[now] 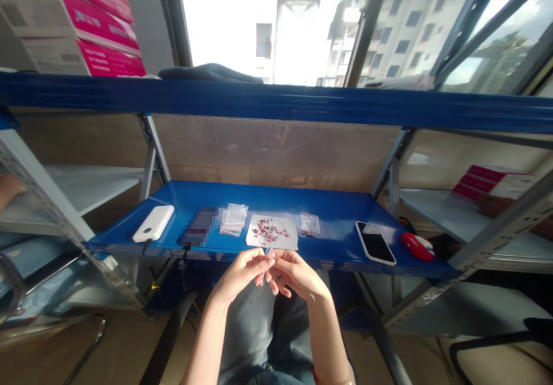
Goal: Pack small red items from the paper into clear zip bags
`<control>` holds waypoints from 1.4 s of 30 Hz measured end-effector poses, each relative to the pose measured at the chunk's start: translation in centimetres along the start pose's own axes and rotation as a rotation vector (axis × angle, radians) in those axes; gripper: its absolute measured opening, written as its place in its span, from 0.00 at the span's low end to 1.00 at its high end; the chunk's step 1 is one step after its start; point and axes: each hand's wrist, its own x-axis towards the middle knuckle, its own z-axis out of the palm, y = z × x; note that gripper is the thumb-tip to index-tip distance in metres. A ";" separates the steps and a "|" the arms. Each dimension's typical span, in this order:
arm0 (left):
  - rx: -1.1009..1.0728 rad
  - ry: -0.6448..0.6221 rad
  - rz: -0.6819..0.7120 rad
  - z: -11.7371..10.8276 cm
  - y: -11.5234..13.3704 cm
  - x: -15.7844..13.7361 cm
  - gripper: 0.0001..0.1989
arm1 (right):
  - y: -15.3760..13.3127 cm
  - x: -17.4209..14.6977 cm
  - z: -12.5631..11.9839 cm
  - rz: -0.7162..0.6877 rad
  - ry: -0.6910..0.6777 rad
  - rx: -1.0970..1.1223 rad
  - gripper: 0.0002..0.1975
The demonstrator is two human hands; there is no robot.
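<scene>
My left hand and my right hand meet above my lap, just in front of the shelf's near edge. Thumbs and fingertips of both hands pinch a small clear plastic bag, mostly hidden by the fingers. Straight beyond them is a white paper sheet with many small red and dark beads scattered on it. Left of the sheet lies a stack of clear zip bags. To its right, another zip bag has a few beads at its bottom.
A white power bank and a blurred-out dark object lie on the left of the blue shelf. At the right are a phone and a red item. The upper blue beam crosses above.
</scene>
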 end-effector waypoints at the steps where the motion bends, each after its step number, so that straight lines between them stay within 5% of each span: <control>1: 0.001 -0.006 0.007 0.0 0.1 -0.1 0.15 | 0.1 0.1 -0.1 -0.006 0.006 0.006 0.15; 6: -0.006 -0.016 0.029 0.3 0.4 -0.1 0.15 | 0.8 0.7 -0.2 -0.034 0.086 0.069 0.16; 14: -0.172 -0.003 0.011 0.0 0.3 0.0 0.13 | 1.1 1.2 0.1 -0.072 0.006 0.187 0.18; 19: -0.259 0.100 0.052 0.1 -0.3 0.4 0.14 | 1.6 2.0 0.5 -0.146 0.042 0.250 0.18; 26: -0.119 0.163 0.006 0.0 -0.6 0.3 0.13 | 2.1 2.2 0.8 -0.108 0.115 0.099 0.19; 33: -0.335 0.037 -0.024 -0.2 -1.2 0.7 0.13 | 2.0 1.7 0.7 -0.149 0.047 0.096 0.17; 42: -0.364 0.090 0.013 0.4 -2.4 1.6 0.11 | 1.8 1.4 0.2 -0.174 0.039 0.058 0.16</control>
